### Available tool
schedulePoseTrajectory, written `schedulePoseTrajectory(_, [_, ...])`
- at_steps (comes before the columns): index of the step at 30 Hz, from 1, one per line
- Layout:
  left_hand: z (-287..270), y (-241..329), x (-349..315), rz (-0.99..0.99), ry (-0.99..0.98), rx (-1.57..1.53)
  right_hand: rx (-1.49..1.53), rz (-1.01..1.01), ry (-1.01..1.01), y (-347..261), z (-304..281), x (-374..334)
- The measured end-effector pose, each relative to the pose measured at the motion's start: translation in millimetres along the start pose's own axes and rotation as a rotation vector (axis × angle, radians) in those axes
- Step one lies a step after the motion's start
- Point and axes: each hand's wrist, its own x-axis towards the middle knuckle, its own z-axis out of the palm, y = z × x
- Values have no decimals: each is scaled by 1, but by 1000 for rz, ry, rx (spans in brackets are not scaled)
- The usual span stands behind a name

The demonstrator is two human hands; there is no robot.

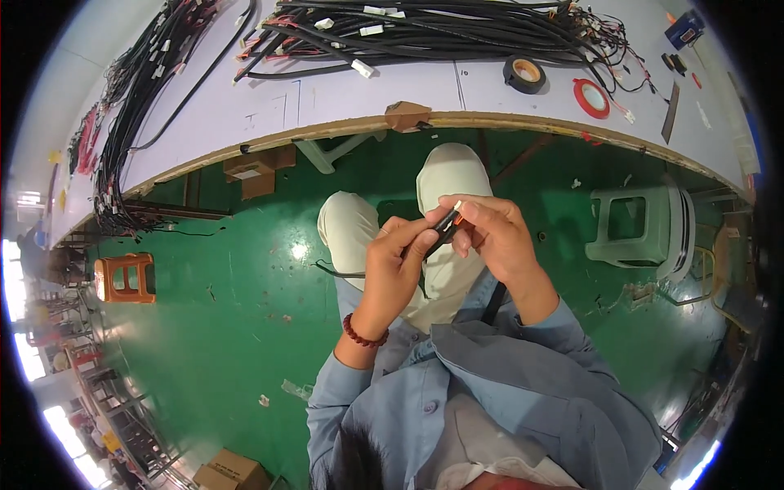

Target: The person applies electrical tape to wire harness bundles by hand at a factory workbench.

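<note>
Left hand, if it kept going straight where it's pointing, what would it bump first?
Probably the right hand, just ahead, past the black cable that the left hand holds. Depth is hard to judge.

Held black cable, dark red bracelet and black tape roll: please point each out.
Black cable point(445, 221), head view: its held stretch.
Dark red bracelet point(362, 339), head view: middle beads.
Black tape roll point(512, 77), head view: ring's left side.
</note>
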Motion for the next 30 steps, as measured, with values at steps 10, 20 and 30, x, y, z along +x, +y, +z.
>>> schedulePoseTrajectory(10, [20,-22,-13,-241,-8,-373,-2,-89,131,15,-4,1])
schedulePoseTrajectory(20, [21,-7,-13,256,44,503,59,-105,187,17,-6,-1])
schedulePoseTrajectory(30, [21,4,-4,110,258,247,-1720,-850,621,-139,-63,17])
